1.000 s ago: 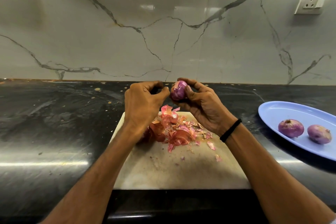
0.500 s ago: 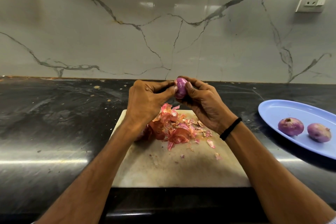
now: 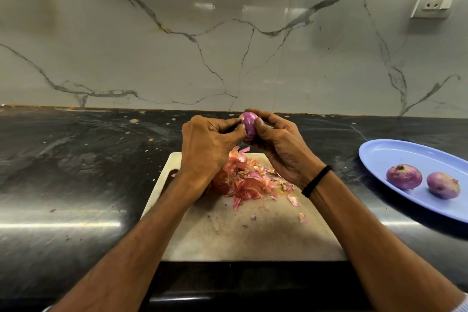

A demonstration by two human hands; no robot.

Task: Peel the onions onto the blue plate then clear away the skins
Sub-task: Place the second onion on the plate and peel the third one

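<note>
Fig.: hand-peeling of a small red onion above a cutting board [image 3: 253,240], taken here as the landmark for all positions. The onion [image 3: 249,124] is held in the air just beyond the board's far edge, over the black counter [image 3: 76,159]. The right hand [image 3: 283,149] is closed round it, thumb on the near face w/ fingers curled behind. The left hand [image 3: 207,149] is closed in a pinch at the onion's left flank, thumb and fingertips touching the bulb, apparently nipping a strip of skin; the strip itself is too small to confirm. A heap of loose skins [image 3: 245,180] lies on the far half of the board, w/ stray flakes nearer the middle. Right of the board, well apart, the blue plate [image 3: 385,157] carries two peeled onions [image 3: 404,177] [image 3: 443,185] side by side.

Handling (judgement): bulb light, firm, rounded; exposed flesh looks glossy, so prob. slippery. Best held across its widest part as the right hand does, leaving root and tip ends free as start points for the pinch. Skins are papery, brittle, near weightless; they tear into flakes and drift, so approx. a scoop or sweep off the board suits them better than picking singly.

Stage (judgement): third onion part-peeled; skin clearing not yet begun.
</note>
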